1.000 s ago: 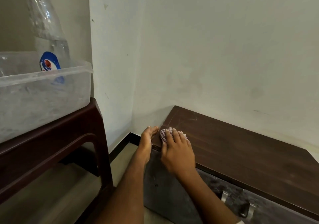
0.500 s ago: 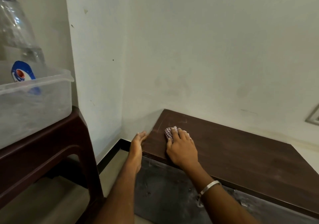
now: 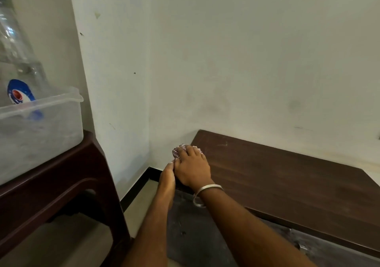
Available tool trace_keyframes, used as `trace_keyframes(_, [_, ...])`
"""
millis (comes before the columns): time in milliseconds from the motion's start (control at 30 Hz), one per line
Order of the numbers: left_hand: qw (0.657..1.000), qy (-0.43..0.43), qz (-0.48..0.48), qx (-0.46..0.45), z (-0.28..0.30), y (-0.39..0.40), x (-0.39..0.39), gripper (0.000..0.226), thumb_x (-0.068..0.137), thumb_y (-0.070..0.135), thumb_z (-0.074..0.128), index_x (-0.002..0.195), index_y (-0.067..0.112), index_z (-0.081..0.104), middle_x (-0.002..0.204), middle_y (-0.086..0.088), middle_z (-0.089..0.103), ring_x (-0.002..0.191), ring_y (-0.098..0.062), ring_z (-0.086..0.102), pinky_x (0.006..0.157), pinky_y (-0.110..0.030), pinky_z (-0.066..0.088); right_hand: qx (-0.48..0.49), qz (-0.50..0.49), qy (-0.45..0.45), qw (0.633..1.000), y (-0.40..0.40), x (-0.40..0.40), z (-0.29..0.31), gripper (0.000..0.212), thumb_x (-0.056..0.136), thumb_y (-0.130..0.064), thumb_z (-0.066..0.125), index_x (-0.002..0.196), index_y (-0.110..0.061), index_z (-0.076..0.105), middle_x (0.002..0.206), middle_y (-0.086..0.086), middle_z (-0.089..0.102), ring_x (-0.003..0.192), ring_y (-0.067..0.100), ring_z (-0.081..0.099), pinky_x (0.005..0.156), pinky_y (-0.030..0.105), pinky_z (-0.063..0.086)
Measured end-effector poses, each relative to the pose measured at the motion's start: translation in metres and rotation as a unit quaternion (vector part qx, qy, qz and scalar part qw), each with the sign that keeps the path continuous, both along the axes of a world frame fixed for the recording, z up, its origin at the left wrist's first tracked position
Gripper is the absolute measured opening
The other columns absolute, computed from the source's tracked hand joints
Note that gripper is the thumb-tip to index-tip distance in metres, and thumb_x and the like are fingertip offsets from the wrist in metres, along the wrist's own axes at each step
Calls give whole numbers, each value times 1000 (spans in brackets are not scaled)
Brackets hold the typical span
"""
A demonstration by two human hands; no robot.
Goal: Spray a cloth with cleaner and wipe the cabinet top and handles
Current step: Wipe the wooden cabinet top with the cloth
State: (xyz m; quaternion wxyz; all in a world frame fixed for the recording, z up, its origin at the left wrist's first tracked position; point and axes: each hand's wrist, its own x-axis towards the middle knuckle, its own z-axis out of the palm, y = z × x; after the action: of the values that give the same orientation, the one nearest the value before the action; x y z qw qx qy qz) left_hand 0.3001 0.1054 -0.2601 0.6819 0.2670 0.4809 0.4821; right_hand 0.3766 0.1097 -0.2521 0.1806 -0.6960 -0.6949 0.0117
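Observation:
A low cabinet with a dark brown wooden top (image 3: 287, 180) stands against the pale wall. My right hand (image 3: 192, 169) lies flat on a small checked cloth (image 3: 177, 151) and presses it onto the top's left edge near the back corner. Only the cloth's far end shows past my fingers. My left hand (image 3: 167, 176) rests with straight fingers against the cabinet's left front corner, touching the right hand. The cabinet's grey front (image 3: 197, 233) is below my arms; no handle is clearly in sight.
A dark brown stool (image 3: 67, 184) stands at the left with a clear plastic tub (image 3: 41, 131) on it. A clear bottle with a blue label (image 3: 18, 75) stands in the tub. Pale floor (image 3: 141, 201) lies between stool and cabinet.
My right hand has slid the cloth left to the cabinet top's left edge. The left hand stays at the corner, now touching the right hand. The view has shifted a little.

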Motion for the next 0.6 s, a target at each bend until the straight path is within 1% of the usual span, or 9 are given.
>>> trace_keyframes(67, [1000, -12, 9, 1, 0, -2, 1, 39, 101, 19, 37, 124, -5, 59, 117, -23, 64, 96, -29, 63, 73, -30, 52, 5, -6, 16, 1000, -3, 15, 1, 51, 98, -35, 33, 147, -23, 33, 156, 4, 30, 145, 24, 21, 121, 41, 12])
trace_keyframes(100, [1000, -20, 13, -1, 0, -3, 1, 37, 99, 18, 42, 122, -3, 62, 108, -19, 67, 88, -27, 65, 69, -30, 55, 2, -21, 19, 1000, -5, 25, 1, 53, 98, -36, 33, 149, -22, 31, 156, 5, 28, 146, 25, 20, 121, 42, 12])
trace_keyframes(167, [1000, -22, 9, -3, -3, -4, -1, 29, 95, 21, 51, 109, 3, 69, 91, -13, 71, 77, -25, 67, 64, -29, 58, -10, -67, 18, 998, -9, 52, 4, 55, 98, -37, 32, 151, -21, 26, 158, 6, 24, 147, 27, 18, 121, 43, 12])
trace_keyframes(267, [1000, -1, -3, -5, -4, -5, -2, 22, 92, 26, 58, 96, 9, 71, 88, -10, 70, 84, -27, 67, 82, -34, 57, -34, -120, 10, 992, -15, 86, 5, 56, 99, -37, 31, 151, -20, 24, 159, 7, 21, 147, 28, 16, 121, 43, 11])
trace_keyframes(300, [1000, 4, -5, -8, -3, -5, -1, 23, 92, 28, 58, 97, 9, 71, 88, -9, 70, 86, -27, 67, 84, -35, 56, -38, -129, 6, 991, -14, 91, 5, 56, 98, -37, 31, 151, -20, 24, 160, 8, 20, 147, 29, 15, 121, 44, 11])
trace_keyframes(433, [1000, 27, 2, -16, -1, -2, 2, 29, 93, 30, 58, 106, 8, 70, 90, -9, 71, 79, -22, 67, 69, -29, 55, -42, -152, -11, 987, -1, 76, 3, 57, 98, -38, 29, 152, -19, 22, 160, 8, 18, 148, 30, 13, 121, 46, 10])
trace_keyframes(533, [1000, 11, 3, -29, 6, -5, 3, 32, 96, 24, 54, 111, 0, 67, 72, -8, 69, 64, -20, 67, 54, -23, 54, -34, -113, -9, 993, 11, 48, 3, 55, 99, -37, 29, 152, -22, 22, 160, 7, 17, 148, 30, 11, 121, 46, 8])
trace_keyframes(567, [999, 1, 3, -32, 7, -4, 3, 34, 98, 21, 50, 117, -3, 63, 74, -10, 70, 67, -22, 68, 56, -24, 54, -28, -92, -8, 995, 15, 37, 3, 54, 99, -36, 30, 151, -22, 23, 160, 6, 18, 148, 29, 11, 121, 46, 8])
trace_keyframes(600, [1000, -3, 1, -31, 7, -3, 3, 36, 99, 19, 45, 121, -6, 60, 86, -13, 70, 80, -26, 68, 67, -25, 53, -21, -70, -7, 997, 19, 26, 2, 52, 99, -35, 31, 150, -23, 26, 159, 5, 20, 148, 29, 13, 121, 45, 8])
